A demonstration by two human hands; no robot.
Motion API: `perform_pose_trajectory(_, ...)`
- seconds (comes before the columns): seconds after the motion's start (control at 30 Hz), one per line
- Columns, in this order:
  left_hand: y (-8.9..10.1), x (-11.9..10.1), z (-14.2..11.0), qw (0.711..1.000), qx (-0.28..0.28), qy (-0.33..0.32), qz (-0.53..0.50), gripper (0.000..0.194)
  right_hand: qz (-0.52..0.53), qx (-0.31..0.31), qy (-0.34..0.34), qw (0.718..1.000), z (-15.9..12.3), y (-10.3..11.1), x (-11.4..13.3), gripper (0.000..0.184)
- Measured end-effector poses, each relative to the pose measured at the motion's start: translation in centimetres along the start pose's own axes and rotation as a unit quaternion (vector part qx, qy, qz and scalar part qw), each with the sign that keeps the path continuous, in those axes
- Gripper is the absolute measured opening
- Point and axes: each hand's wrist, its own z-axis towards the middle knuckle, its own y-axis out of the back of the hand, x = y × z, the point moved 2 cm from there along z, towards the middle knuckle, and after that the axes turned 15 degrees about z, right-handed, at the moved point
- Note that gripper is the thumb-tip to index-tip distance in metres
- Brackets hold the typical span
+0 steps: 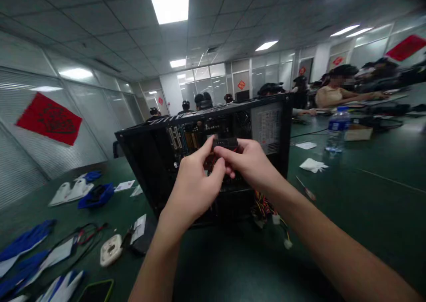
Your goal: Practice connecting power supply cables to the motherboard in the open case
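Observation:
A small black rectangular part [225,143], its exact kind unclear, is pinched between my two hands in front of an open black computer case [141,160]. My left hand [196,175] is closed on its left end, thumb and fingers bent round. On its right end my right hand [249,160] is closed too, with the thumb along the near side. A bit of red shows at the part, perhaps wire. Behind the hands are the motherboard [191,140] and the labelled power supply [266,122]. Multicoloured power cables [262,206] hang out at the lower right of the case.
Right of the case lie a screwdriver [306,188], a crumpled white tissue [313,164] and a standing water bottle [337,131]. Blue and white gloves [28,240], a phone [96,291] and a beige round-cornered object [111,250] are on the left. Another person [333,93] sits beyond, at right.

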Motion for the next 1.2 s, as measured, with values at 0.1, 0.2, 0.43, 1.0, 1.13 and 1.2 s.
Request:
perform_pose_trajectory(0.1, -0.2, 0.2, 0.0, 1.0, -0.006, 0.001, -0.001, 0.057, -0.009, -0.006, 0.008, 1.0, 0.0, -0.2, -0.2, 0.046)
perform_pose_trajectory(0.2, -0.3, 0.4, 0.0, 1.0, -0.007, 0.007, 0.004, 0.055, -0.022, -0.013, 0.021, 0.999, 0.1, -0.1, -0.4, 0.044)
perform_pose_trajectory(0.43, -0.3, 0.8, 0.1, 0.998, 0.057, -0.018, 0.032, 0.029, -0.055, -0.058, 0.063, 0.995, 0.4, 0.7, -0.2, 0.045)
perform_pose_trajectory(1.0, -6.7, 8.2, 2.8, 0.936, 0.093, 0.116, 0.319, 0.037, -0.448, -0.008, 0.058, 0.892, 3.5, 4.9, -7.5, 0.023)
perform_pose_trajectory(1.13, -9.5, 10.5, 2.9, 0.92, 0.149, 0.142, 0.335, 0.035, -0.558, 0.013, -0.061, 0.828, 4.2, 6.5, -10.3, 0.035)
perform_pose_trajectory(1.2, -9.9, 11.3, 2.9, 0.919, 0.152, 0.153, 0.332, 0.035, -0.573, 0.023, -0.098, 0.813, 4.3, 6.9, -10.8, 0.045)
